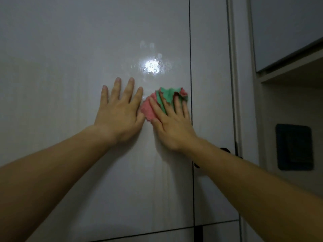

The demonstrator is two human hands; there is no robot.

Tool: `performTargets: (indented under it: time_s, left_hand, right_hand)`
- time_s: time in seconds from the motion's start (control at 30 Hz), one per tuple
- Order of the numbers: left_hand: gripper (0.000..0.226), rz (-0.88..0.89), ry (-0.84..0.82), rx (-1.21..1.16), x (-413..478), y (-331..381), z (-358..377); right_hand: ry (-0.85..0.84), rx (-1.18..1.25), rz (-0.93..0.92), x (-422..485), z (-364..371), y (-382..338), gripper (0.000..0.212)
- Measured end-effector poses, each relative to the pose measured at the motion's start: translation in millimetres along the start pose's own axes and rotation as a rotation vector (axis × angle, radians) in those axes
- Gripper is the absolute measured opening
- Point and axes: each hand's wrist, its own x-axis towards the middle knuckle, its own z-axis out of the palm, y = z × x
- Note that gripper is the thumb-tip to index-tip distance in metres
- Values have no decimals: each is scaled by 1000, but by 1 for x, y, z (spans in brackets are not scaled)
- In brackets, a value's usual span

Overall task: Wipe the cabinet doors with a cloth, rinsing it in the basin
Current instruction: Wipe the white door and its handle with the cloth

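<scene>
glossy pale cabinet fronts fill the dimly lit view, and one wide cabinet door (70,84) is faced head-on. a crumpled red and green cloth (162,96) is pressed against this door by the right hand (173,126). its fingers are laid straight and spread over the fabric rather than curled round it, and the cloth is bunched under and just beyond the fingertips. such a flat hold is judged to suit wiping, since the pressure is spread over a broad patch.

just to the outer side of this grip a dark vertical seam (190,49) divides the door from a narrower neighbouring door (209,67), so the edge strip of the panel appears to be the part being worked. on the inner side, with its thumb close to the cloth's red corner, the left hand (118,112) is laid flat on the bare panel, fingers spread and nothing held. it is probably placed there to steady the body or the door against the push.

above the grip a bright wet patch (151,66) with droplets and smears is caught by the light, which suggests that area is already dampened. below the grip a dark handle (225,151) is partly hidden by the right forearm. a dark wall plate (294,147) is set well off to the outer side. no basin is in view.
</scene>
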Motion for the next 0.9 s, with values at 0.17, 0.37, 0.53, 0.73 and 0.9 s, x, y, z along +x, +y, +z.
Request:
performTargets:
  time_s: [0.17, 0.37, 0.53, 0.73, 0.9]
  left_hand:
    - [77, 66, -46, -22, -9, 26, 0]
    - [76, 95, -108, 68, -11, 36, 10]
    - [78, 113, -99, 68, -11, 33, 10]
    - [80, 121, -82, 63, -11, 31, 13]
    - [80, 126, -85, 56, -10, 31, 14]
  right_hand:
    - [105, 115, 422, 22, -20, 43, 60]
    - [65, 210, 639, -12, -14, 53, 59]
    - [91, 242, 852, 9, -14, 58, 61]
    - [68, 348, 1100, 12, -15, 36, 57]
    - [35, 411, 1198, 6, -10, 36, 62]
